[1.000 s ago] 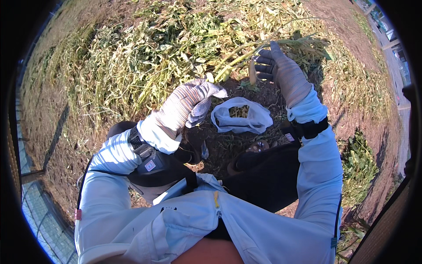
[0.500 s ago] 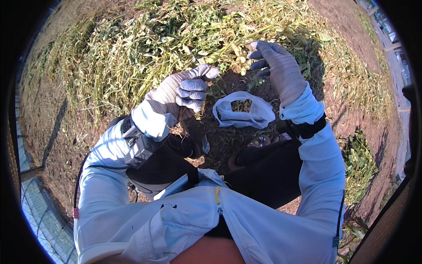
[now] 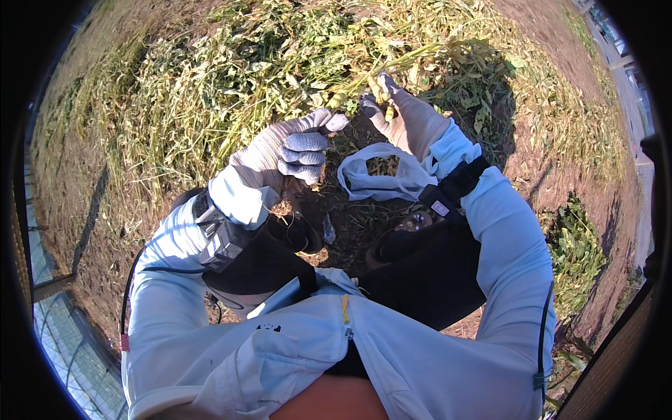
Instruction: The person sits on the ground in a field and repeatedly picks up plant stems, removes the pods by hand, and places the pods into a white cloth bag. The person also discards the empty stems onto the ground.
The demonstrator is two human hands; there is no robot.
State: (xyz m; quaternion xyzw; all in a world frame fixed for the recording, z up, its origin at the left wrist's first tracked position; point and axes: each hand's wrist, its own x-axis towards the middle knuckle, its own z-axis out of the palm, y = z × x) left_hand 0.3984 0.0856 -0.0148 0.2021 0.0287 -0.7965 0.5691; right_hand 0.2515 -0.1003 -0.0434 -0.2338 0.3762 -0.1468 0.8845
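Note:
My left hand (image 3: 290, 150), in a striped grey knit glove, is closed around the lower stem of an uprooted bean plant. Dry roots (image 3: 281, 208) stick out below that fist. The plant's leafy yellow-green stem (image 3: 420, 56) stretches up and away to the right. My gloved right hand (image 3: 414, 120) has its thumb and fingers around a few plump yellow-green pods (image 3: 378, 89) on this plant. Just beneath the right hand, a white plastic bag (image 3: 355, 183) stands with its mouth spread; dark and greenish bits show inside.
A wide heap of cut, wilting plants (image 3: 231, 84) lies ahead, over bare soil. My shoes (image 3: 413, 222) flank a small clear plastic scrap (image 3: 328, 229). More green leaves (image 3: 574, 255) lie at the right, and a mesh-covered frame (image 3: 73, 343) stands at the lower left.
My right hand has moved left and slightly down, from spread fingers beside the pods to closing around them. The left hand has stayed nearly still on the stem.

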